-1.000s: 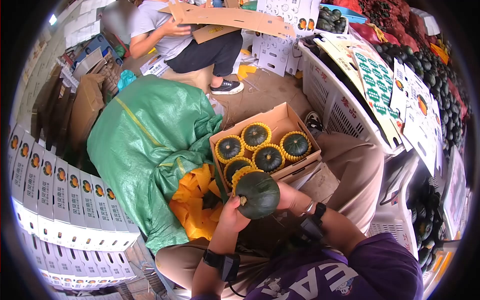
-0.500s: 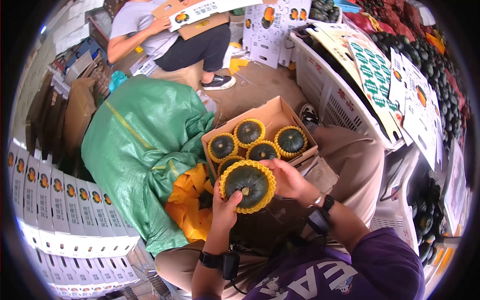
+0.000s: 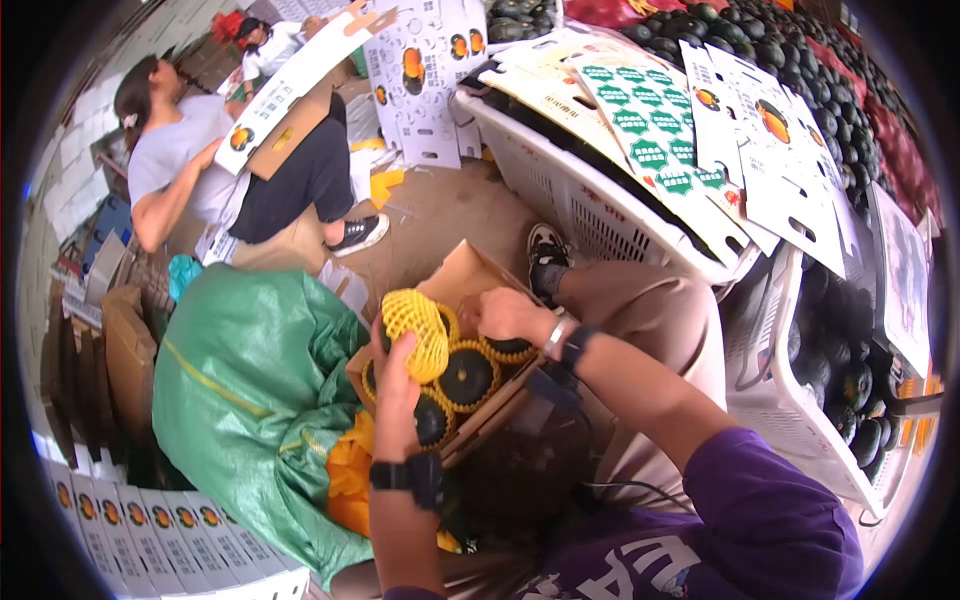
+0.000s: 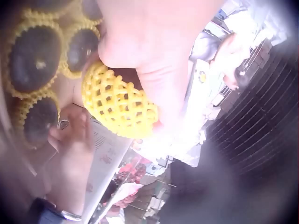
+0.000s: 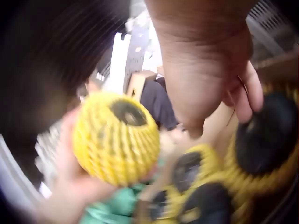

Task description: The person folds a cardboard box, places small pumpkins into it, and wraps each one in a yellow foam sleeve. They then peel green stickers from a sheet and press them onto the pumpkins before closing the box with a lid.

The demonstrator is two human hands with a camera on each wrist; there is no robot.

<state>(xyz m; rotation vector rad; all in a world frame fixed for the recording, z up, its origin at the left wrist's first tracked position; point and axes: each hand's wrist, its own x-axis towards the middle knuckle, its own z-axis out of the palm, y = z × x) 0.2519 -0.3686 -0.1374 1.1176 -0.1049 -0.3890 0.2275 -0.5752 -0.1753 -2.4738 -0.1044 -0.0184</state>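
Note:
My left hand (image 3: 396,372) grips a dark green squash in a yellow foam net (image 3: 415,335), tilted above the left part of an open cardboard box (image 3: 465,270). Several netted squashes, one dark and round (image 3: 468,377), sit in the box. My right hand (image 3: 508,315) is over the box's right side; in the right wrist view its bent fingertips (image 5: 243,105) reach the edge of a netted squash (image 5: 266,135). The left wrist view shows the held squash's net (image 4: 119,105) under my left thumb and palm.
A green woven sack (image 3: 240,400) lies left of the box, with orange sheets (image 3: 350,475) beside it. White crates (image 3: 600,215) with printed cardboard stand right. A seated person (image 3: 190,160) holds cardboard ahead.
The held squash has moved forward and left over the box, now in my left hand only. My right hand has let go of it and moved to the box's right side. The view has turned rightward.

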